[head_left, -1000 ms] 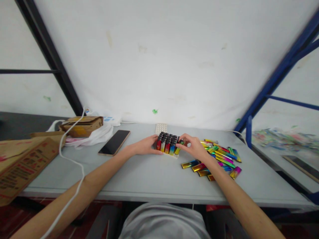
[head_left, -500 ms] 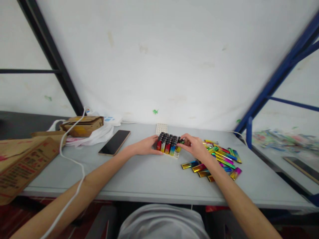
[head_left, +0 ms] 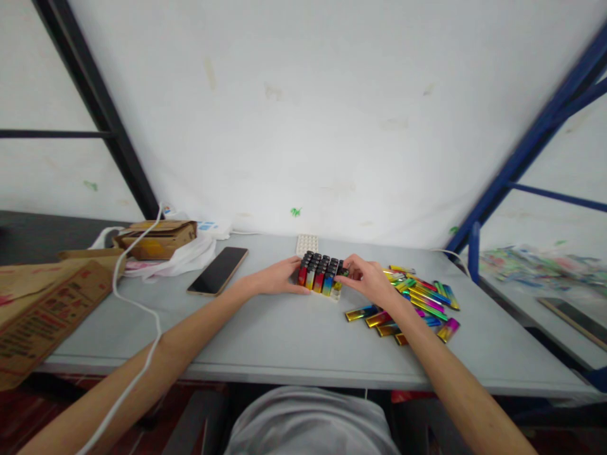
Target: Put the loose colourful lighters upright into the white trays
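Right hand shifted slightly, phone, cable overhanging

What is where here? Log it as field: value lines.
lighters: upright, black-topped, in rows on a white base
left hand: against the lighters' left side
right hand: at the lighters' right end, grip partly hidden
loose pile: shiny multicoloured pieces, right of the lighters
smartphone: flat, left of the left hand
white gridded tray: behind the lighters
left: small cardboard box, printed carton, white plastic bag

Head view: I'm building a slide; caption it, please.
Left hand and right hand flank black-topped lighters standing in a white tray.
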A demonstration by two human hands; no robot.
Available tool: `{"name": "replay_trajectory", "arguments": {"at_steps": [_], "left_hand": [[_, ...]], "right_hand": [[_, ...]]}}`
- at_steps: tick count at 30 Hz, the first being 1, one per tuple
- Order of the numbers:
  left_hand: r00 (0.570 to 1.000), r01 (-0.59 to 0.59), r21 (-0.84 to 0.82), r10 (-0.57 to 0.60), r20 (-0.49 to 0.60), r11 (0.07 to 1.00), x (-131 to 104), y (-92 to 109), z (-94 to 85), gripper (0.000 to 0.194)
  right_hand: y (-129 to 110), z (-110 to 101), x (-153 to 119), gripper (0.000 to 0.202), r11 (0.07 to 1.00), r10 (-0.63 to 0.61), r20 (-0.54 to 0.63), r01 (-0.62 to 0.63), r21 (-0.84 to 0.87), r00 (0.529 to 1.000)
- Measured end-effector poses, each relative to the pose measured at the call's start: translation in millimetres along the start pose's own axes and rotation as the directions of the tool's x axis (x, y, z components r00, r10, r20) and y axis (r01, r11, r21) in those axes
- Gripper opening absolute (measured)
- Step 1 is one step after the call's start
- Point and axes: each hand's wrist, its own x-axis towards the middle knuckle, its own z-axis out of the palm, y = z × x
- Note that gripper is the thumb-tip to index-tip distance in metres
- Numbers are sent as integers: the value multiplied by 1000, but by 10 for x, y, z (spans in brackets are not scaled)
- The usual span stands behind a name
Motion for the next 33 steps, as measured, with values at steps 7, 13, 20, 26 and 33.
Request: {"name": "replay_trajectory", "arguments": {"at_steps": [7, 13, 20, 26, 33], "left_hand": [[1000, 10, 11, -10, 1, 1000, 2, 30, -13, 66], [1000, 17, 7, -17, 7, 1000, 1, 40, -19, 66], [1000, 17, 11, -18, 11, 1000, 1, 44, -23, 68], [1000, 9, 0, -9, 21, 1000, 3, 7, -10, 67], [1000, 2, -16, -2, 11, 1000, -3, 21, -14, 66]], "right_hand": [[7, -34, 5, 37, 999, 32, 55, -32, 11, 998], [18, -64, 13, 44, 999, 50, 83, -49, -16, 995], [43, -79, 37, 39, 983, 6, 11, -4, -183, 1000], [51, -68, 34, 38, 983, 1, 70, 12, -182, 998], [22, -38, 43, 44, 967, 59, 89, -35, -253, 994]]}}
